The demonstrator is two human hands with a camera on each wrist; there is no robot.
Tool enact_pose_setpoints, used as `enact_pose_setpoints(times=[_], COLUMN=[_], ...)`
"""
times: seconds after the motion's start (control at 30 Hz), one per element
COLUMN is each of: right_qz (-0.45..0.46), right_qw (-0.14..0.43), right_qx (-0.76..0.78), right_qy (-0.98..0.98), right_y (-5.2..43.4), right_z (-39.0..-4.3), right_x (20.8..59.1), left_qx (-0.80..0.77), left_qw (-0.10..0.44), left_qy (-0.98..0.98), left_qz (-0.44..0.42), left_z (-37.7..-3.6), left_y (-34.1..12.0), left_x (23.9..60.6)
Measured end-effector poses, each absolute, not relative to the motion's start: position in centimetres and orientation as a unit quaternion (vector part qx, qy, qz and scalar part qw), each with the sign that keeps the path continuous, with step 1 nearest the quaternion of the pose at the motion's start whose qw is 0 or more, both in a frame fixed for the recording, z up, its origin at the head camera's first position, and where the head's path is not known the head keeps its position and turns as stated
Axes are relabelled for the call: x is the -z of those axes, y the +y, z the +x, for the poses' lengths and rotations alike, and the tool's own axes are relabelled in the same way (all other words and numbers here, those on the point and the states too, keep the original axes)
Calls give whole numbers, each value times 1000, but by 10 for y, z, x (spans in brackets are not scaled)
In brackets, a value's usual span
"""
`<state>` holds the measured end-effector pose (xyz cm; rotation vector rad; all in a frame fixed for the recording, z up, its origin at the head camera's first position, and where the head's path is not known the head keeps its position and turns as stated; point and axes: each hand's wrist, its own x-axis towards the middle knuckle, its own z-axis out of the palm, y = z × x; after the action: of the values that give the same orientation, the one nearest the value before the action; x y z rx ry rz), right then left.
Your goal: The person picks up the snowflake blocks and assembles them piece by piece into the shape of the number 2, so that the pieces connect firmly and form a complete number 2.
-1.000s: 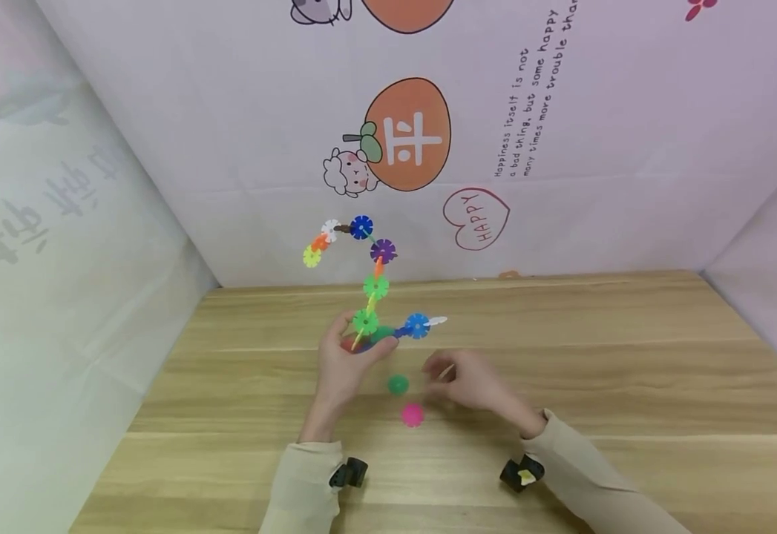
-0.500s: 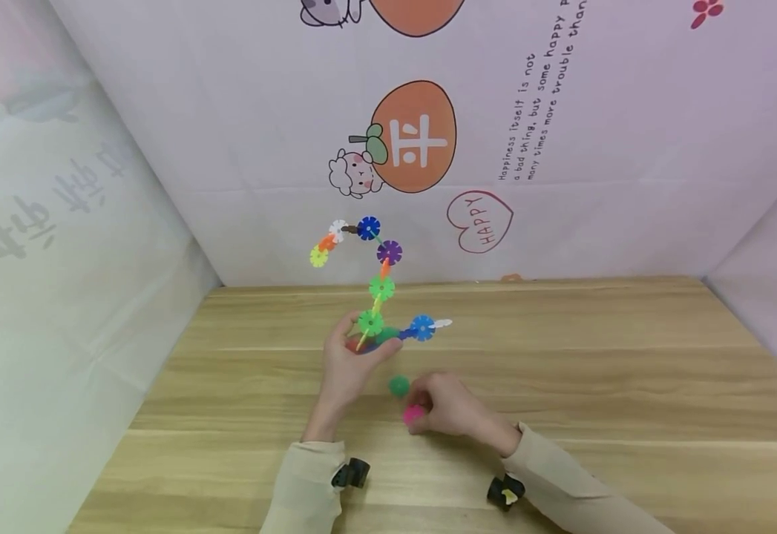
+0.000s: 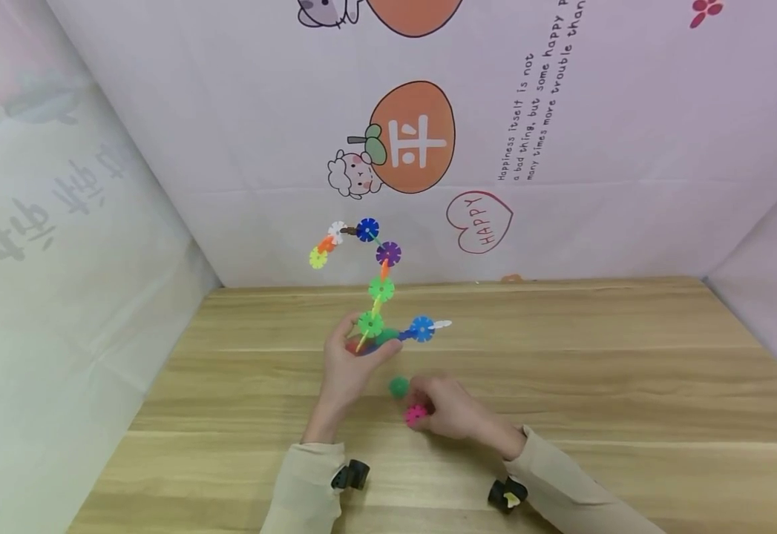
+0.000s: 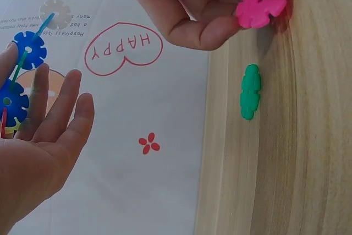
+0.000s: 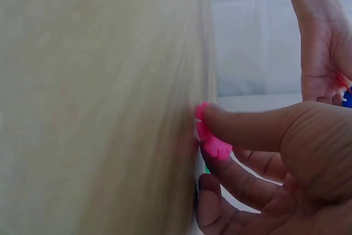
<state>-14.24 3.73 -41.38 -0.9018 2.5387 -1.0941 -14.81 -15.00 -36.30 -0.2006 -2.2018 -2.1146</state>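
My left hand (image 3: pixel 348 365) holds up a chain of notched plastic discs, gripped near its lower bend between thumb and fingers. The disc chain (image 3: pixel 381 288) rises and curls left through green, purple, blue and white to a yellow end disc (image 3: pixel 317 258). Its other branch runs right through a blue disc (image 3: pixel 422 328) to a white one. My right hand (image 3: pixel 455 410) pinches a pink notched disc (image 4: pixel 263 8) between thumb and fingers, close over the table; the right wrist view shows the pink disc (image 5: pixel 215 142) tilted. Beside those fingers a loose green disc (image 3: pixel 398 386) lies flat.
The wooden table (image 3: pixel 595 371) meets a white printed sheet (image 3: pixel 582 222) at its back edge. More white sheeting (image 3: pixel 81 297) hangs along the left side. A small black camera (image 3: pixel 350 475) sits on the left wrist, another black camera (image 3: pixel 508 494) on the right.
My right hand has come down and left to the pink disc, taken it between thumb and fingers and tipped it up slightly. The left hand and its chain stay nearly still.
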Motion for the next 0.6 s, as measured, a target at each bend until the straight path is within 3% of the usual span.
enact_pose_setpoints(times=[0.2,0.6], right_qz=[-287,-261], right_qw=[139,17], right_qx=[448,487], right_qy=[835,834], right_y=[46,75], right_z=[-145,-162], right_x=[409,385], left_qx=[686,672], left_qw=[44,57], left_qy=[-723,-736], left_qz=[-70,-65], left_z=[-149,-149], left_y=[-151,-150], left_x=[363,365])
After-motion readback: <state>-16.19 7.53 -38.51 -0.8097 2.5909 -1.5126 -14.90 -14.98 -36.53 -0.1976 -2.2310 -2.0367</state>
